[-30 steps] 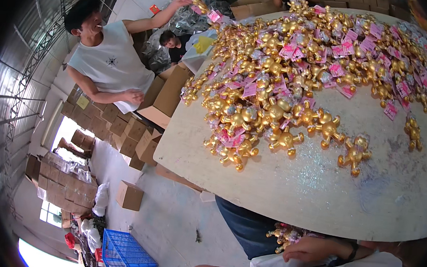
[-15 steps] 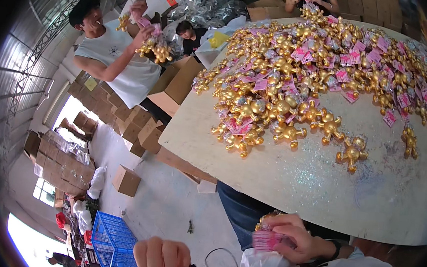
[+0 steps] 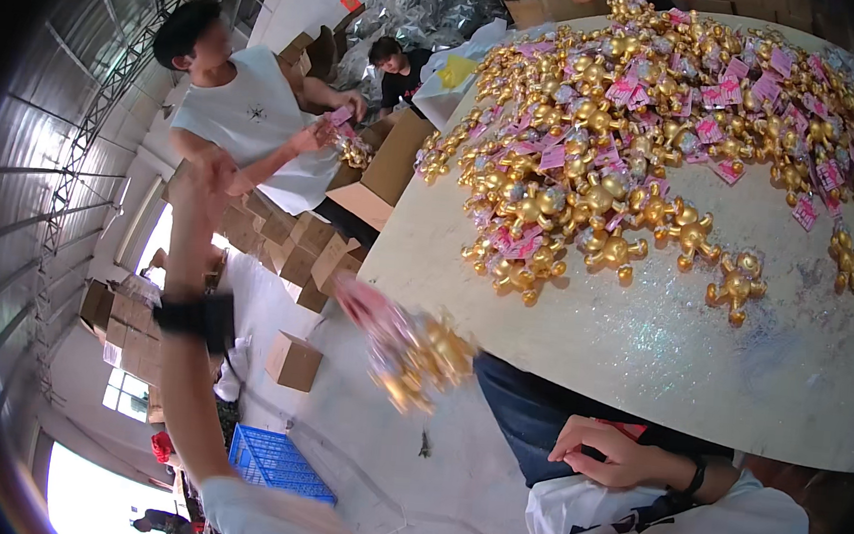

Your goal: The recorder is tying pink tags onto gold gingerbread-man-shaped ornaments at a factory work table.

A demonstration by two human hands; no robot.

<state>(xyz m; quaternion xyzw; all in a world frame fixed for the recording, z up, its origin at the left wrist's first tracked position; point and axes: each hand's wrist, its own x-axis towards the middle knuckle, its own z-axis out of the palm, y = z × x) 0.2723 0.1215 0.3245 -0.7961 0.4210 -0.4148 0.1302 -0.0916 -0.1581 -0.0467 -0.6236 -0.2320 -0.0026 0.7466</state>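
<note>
My left arm reaches far out to the upper left, a black band on its wrist; my left hand is smeared by motion, so its fingers cannot be made out. A blurred bundle of gold bear-shaped figures with pink tags hangs in the air between my hands, beyond the table's near left corner. Neither hand visibly touches it, and any string is not discernible. Close to my lap, below the table edge, my right hand is loosely curved with thumb and fingers apart and nothing visible in it. A small red thing shows behind it.
Many gold figures with pink tags are heaped on the pale table. Across the floor, a person in white handles a similar bundle beside an open carton. A blue crate stands lower left.
My left hand has swung up and away to the left. The bundle has left my right hand and moved up and left. My view has shifted slightly.
</note>
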